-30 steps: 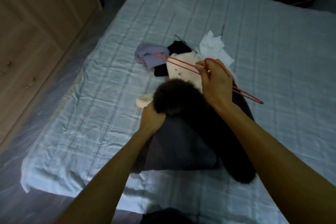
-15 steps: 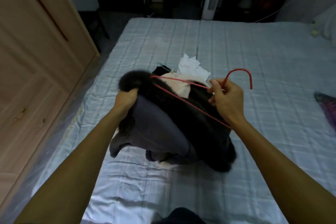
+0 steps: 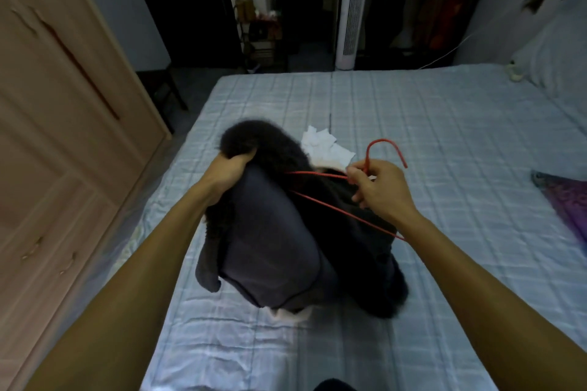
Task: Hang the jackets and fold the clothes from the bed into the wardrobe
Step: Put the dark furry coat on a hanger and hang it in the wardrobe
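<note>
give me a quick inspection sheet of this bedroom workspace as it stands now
surface: bed with a pale checked sheet, wrinkled.
job's things: dark jacket with a fur collar, raised partly off the bed; red wire hanger lying across it; wardrobe at the left.
clutter: white cloth behind the jacket; purple cloth at the right edge.
grippers: left hand grips the fur collar; right hand pinches the hanger below its hook.
cables: thin white cable along the far right wall.
surroundings: tower fan; pillow.
</note>
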### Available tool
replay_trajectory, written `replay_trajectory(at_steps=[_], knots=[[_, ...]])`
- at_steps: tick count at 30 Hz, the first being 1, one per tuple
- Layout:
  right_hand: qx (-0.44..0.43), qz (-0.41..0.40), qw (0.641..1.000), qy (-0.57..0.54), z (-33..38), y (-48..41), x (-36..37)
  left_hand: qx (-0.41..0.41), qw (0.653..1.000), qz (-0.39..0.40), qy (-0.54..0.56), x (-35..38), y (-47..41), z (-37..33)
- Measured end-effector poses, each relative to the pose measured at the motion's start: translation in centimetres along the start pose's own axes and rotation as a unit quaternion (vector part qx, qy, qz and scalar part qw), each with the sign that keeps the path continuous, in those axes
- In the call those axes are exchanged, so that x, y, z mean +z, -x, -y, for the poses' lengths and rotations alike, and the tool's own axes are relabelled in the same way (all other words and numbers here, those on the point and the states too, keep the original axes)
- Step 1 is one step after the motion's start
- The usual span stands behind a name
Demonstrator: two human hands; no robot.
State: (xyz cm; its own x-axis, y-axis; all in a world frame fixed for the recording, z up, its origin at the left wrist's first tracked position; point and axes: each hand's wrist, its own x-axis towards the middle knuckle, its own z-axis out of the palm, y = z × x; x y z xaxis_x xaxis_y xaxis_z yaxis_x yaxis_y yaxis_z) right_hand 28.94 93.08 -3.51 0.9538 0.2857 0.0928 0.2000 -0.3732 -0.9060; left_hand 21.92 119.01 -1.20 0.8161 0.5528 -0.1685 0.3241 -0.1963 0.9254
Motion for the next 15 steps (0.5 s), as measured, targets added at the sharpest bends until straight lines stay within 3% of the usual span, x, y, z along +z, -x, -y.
replay_trajectory(at_steps=[2, 9, 12, 15], knots=[[-0.028, -0.012, 0.999, 0.022, -0.4, -0.2, 1.4, 0.025, 0.999, 0.034, -0.001, 0.8, 0.3, -1.1], [-0.152, -0.230, 0.961, 0.023, 1.5, -3.3, -1.8, 0.109, 0.993, 0.022, -0.030, -3.3, -1.2, -4.3], [-0.190, -0.258, 0.947, 0.019, 4.1, -4.8, -3.0, 0.120, 0.991, 0.049, -0.027, -4.6, -1.4, -5.2], [-0.174, -0.247, 0.953, 0.016, 5.3, -5.1, -2.0, 0.107, 0.993, 0.047, -0.020, -4.6, -1.7, -5.3]])
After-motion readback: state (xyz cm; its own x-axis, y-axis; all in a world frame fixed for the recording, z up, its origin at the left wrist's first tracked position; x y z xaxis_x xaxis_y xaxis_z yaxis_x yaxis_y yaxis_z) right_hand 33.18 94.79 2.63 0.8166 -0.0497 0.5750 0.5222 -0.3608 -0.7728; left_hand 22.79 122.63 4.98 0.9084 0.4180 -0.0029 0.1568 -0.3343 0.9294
